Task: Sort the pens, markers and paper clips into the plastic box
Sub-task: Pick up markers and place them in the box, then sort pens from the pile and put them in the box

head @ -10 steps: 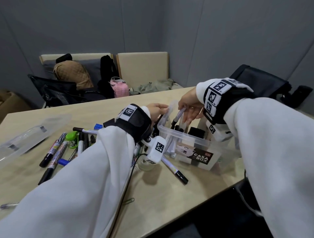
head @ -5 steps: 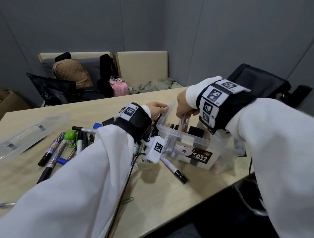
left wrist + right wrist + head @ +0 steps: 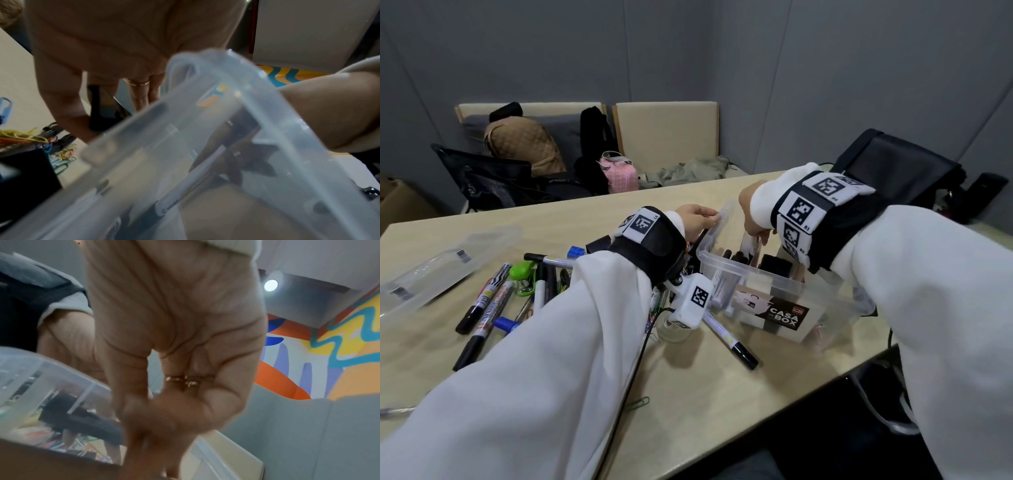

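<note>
The clear plastic box [image 3: 822, 308] with a "CASA BOX" label stands near the table's right front edge with several pens and markers upright inside. My left hand [image 3: 698, 219] grips the box's far left rim [image 3: 205, 84], fingers outside and thumb over the edge. Over the box's middle, my right hand [image 3: 755, 222] points down into it, its fingertips pinched round pale pens [image 3: 749, 247]; the right wrist view shows the fingers [image 3: 156, 423] curled together, blurred. Loose markers [image 3: 489, 301] lie left of my left arm, and one black-capped marker [image 3: 729, 342] lies in front of the box. Coloured paper clips [image 3: 61, 155] lie beside the box.
The box's clear lid [image 3: 431, 270] lies at the table's left. A green stapler [image 3: 524, 274] sits among the markers, and a green paper clip [image 3: 637, 402] lies near the front edge. Bags and chairs stand behind the table, a black chair [image 3: 893, 168] at right.
My right hand has turned downward and lowered the pens from above the rim into the box. The left hand has kept its grip on the rim.
</note>
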Motion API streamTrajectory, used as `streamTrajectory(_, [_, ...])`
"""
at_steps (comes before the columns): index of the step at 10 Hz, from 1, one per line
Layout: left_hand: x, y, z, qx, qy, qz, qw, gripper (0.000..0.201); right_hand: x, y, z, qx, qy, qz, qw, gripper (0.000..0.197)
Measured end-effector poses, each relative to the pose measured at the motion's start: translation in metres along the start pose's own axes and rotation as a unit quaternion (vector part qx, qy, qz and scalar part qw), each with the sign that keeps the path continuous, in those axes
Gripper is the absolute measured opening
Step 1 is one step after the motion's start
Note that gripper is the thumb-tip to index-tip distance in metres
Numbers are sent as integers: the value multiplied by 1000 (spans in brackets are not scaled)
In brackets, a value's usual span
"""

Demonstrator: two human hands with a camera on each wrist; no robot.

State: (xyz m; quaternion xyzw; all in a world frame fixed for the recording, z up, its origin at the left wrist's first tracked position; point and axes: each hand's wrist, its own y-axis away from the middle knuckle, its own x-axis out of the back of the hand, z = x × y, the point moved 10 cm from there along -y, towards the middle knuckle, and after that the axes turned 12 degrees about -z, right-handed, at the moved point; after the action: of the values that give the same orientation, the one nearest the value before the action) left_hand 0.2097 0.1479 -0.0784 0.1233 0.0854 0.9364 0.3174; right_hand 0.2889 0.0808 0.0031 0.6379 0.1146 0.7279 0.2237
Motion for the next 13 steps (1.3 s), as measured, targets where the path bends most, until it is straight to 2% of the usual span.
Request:
streamTrajectory(1, [1, 0, 0, -4, -6, 5, 1000, 36, -23, -4, -11, -2, 75, -117, 990, 18])
streamTrajectory(2, [1, 1, 2, -5, -9, 10, 1000, 36, -28, -9, -7, -24, 48, -145, 988, 32])
streamTrajectory(3, [0, 1, 2, -8, -11, 10, 1000, 37, -34, -10, -5, -34, 94, -169, 980, 30])
streamTrajectory(4, [2, 4, 1, -13, -8, 21, 1000, 38, -38, -7, -9, -29, 122, -170, 977, 39])
streamTrajectory(5, [2, 8, 0, -10, -11, 14, 1000, 36, -38, -5, -12, -25, 110, -172, 979, 36])
streamTrajectory(6, [5, 15, -4, -1, -3, 4, 1000, 32, -28, -2, -19, -16, 119, -136, 983, 27])
streamTrajectory(7, [12, 23, -9, -4, 11, -12, 1000, 16, -12, 6, -31, -1, 98, -80, 992, 29])
streamTrajectory(8, [25, 35, -9, -10, 13, -27, 1000, 9, 6, 21, -49, 41, 106, -6, 994, 18])
streamTrajectory(9, [44, 47, -10, 0, -10, -29, 1000, 13, 22, 37, -66, 74, 92, 71, 990, 21])
streamTrajectory(10, [64, 57, -15, 20, -55, -14, 998, 13, 22, 39, -79, 103, 12, 80, 991, 21])
streamTrajectory(11, [82, 66, -22, 31, -152, 21, 988, 9, 21, 39, -91, 143, -86, 114, 979, 25])
streamTrajectory(12, [101, 77, -29, 43, -268, 65, 960, 12, 9, 33, -106, 180, -152, 107, 966, 26])
streamTrajectory(13, [114, 89, -39, 76, -362, 91, 924, 17, -10, 20, -125, 194, -140, 79, 968, 27])
